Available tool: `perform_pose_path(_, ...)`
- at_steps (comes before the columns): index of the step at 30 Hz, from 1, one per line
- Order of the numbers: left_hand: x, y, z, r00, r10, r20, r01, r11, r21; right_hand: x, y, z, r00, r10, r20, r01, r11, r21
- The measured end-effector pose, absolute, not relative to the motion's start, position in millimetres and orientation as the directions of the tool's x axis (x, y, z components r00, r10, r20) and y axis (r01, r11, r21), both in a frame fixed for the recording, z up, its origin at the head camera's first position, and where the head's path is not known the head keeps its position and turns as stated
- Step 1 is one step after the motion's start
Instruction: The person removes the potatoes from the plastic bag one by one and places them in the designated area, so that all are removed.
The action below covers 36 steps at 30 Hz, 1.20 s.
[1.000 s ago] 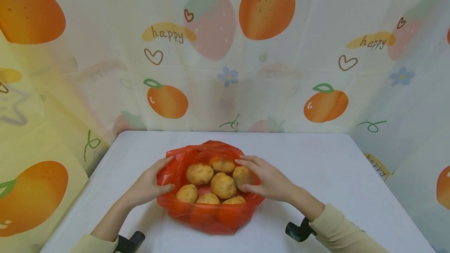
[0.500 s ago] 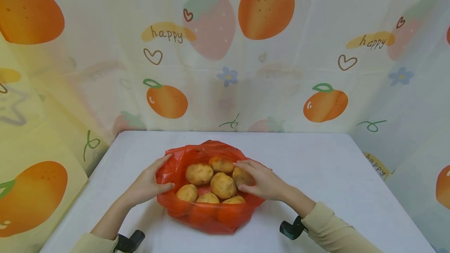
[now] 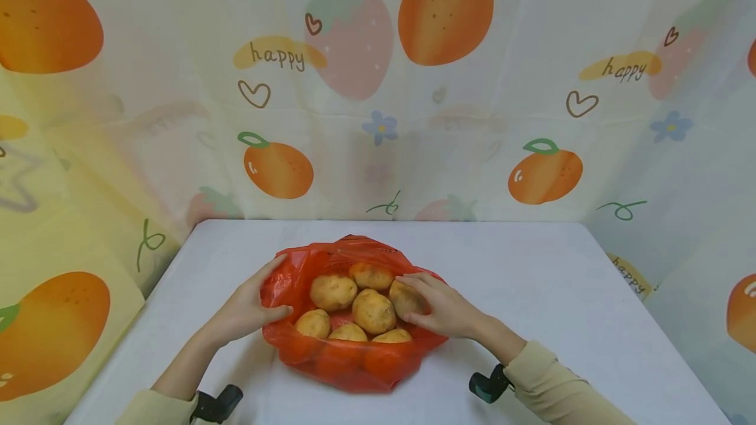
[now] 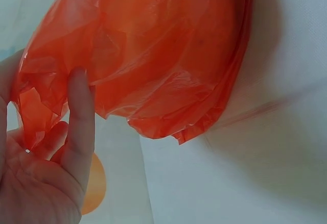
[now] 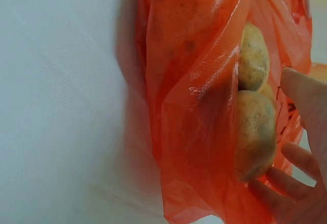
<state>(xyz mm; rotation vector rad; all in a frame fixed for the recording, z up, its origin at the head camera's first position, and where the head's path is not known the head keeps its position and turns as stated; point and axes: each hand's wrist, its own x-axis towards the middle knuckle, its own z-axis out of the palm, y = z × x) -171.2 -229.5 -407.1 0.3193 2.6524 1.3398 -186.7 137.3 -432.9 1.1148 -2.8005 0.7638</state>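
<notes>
A red plastic bag stands with its mouth wide, and several potatoes lie inside. My left hand holds the bag's left side; in the left wrist view the film passes between its thumb and fingers. At the right of the mouth, my right hand reaches in over the rim. Its fingers and thumb are spread around the rightmost potato. In the right wrist view the fingertips are at the end of that potato, while the thumb stands apart from it.
The bag sits on a white table whose far edge meets a curtain printed with fruit. Dark wrist cameras are strapped at both cuffs. Bag film folds up high behind the potatoes.
My right hand has shifted slightly left and further over the rightmost potato, and the bag's right rim now shows behind it. My left hand has hardly moved.
</notes>
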Motion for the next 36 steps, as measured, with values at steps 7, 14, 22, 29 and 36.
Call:
perform_pose_path(7,-171,-229,-406,-0.961,0.273,-0.035,0.130,0.561,0.817,-192,138,-438,-0.747,-0.629,0.216,-0.644,0.603,-0.471)
perform_pose_path(14,-172,-228,-406,-0.957,0.289,-0.025,0.145,0.551,0.822,-197,141,-446,-0.781,-0.602,0.163,-0.583,0.610,-0.537)
perform_pose_path(22,-174,-227,-407,-0.955,0.295,-0.042,0.135,0.555,0.821,-204,146,-455,-0.777,-0.611,0.153,-0.568,0.574,-0.590)
perform_pose_path(29,-174,-227,-408,-0.954,0.297,-0.041,0.135,0.549,0.825,-208,147,-461,-0.773,-0.620,0.134,-0.549,0.549,-0.630)
perform_pose_path(36,-176,-226,-409,-0.957,0.286,-0.049,0.119,0.542,0.832,-210,150,-464,-0.781,-0.619,0.088,-0.509,0.549,-0.663)
